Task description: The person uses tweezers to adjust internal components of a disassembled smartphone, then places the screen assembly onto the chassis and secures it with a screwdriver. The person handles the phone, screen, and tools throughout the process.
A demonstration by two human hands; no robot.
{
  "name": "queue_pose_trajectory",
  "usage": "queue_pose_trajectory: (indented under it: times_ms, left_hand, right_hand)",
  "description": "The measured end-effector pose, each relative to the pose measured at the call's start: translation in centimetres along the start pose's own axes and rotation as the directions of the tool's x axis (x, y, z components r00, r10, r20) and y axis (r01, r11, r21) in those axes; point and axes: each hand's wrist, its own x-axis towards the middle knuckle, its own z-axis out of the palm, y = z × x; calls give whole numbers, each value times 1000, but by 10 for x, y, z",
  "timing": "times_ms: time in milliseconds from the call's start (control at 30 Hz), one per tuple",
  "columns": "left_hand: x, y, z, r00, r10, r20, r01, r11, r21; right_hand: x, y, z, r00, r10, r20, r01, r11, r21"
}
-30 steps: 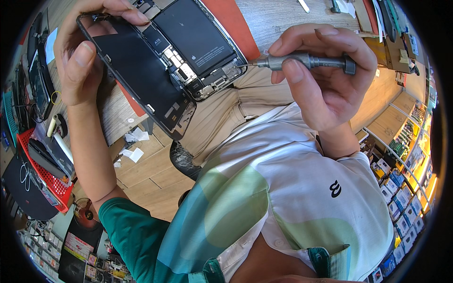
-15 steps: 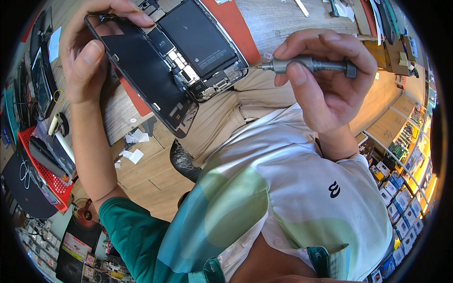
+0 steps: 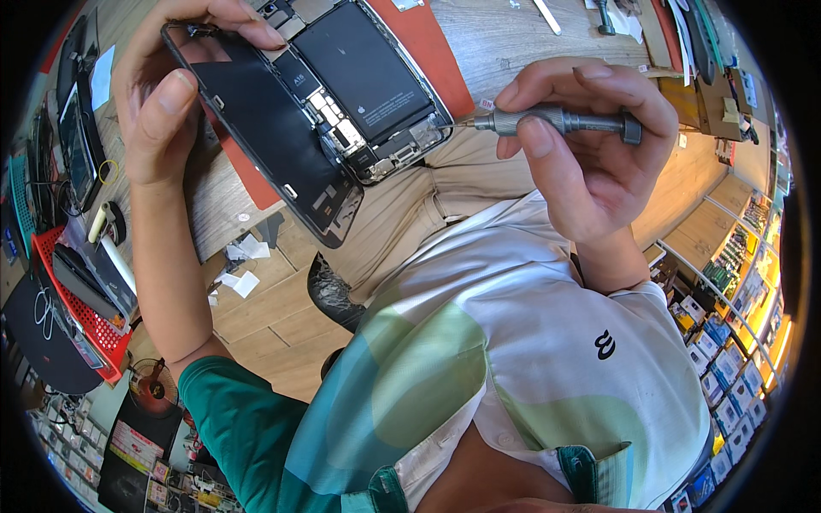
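My left hand (image 3: 167, 120) grips an opened smartphone by its far left part, thumb on the lifted black screen panel (image 3: 256, 128) and fingers over the inner edge. The phone body (image 3: 357, 73) shows a large black battery and silver metal parts, and tilts over the front edge of the table. Between thumb and fingers of my right hand (image 3: 590, 141) is a grey knurled precision screwdriver (image 3: 556, 120), lying nearly level. Its thin tip meets the phone's near right corner; whether it sits in a screw is too small to tell.
An orange-red mat (image 3: 432, 51) lies under the phone on the grey wooden table (image 3: 505, 43). A white stick (image 3: 547, 15) and a dark tool (image 3: 605, 19) lie farther back. A red basket (image 3: 81, 299) with dark items stands at left. Paper scraps (image 3: 244, 265) lie below the table edge.
The phone has shifted very slightly to the right and down in my left hand. My right hand and the screwdriver stay almost where they were, the tip still at the phone's corner.
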Motion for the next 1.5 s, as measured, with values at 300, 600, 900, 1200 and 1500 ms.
queue_pose_trajectory:
  times_ms: [300,600,900,1200,1500]
  left_hand:
    - [15,21,35,990,45,-134,-57,995,-86]
    - [13,22,32,988,-17,-151,-8,987,-161]
    - [10,15,28,989,-46,-143,1,955,-296]
    - [7,19,26,982,-119,-147,72,953,-293]
    - [9,14,14,999,-7,-53,0,991,-133]
  right_hand:
    - [24,8,-12,950,-258,178,284,948,-142]
    - [42,-7,8,949,-108,297,252,826,-504]
    - [50,-11,9,920,-141,366,328,788,-521]
    - [51,-13,11,916,-137,376,332,787,-521]
    - [48,-10,13,913,-139,384,337,786,-518]
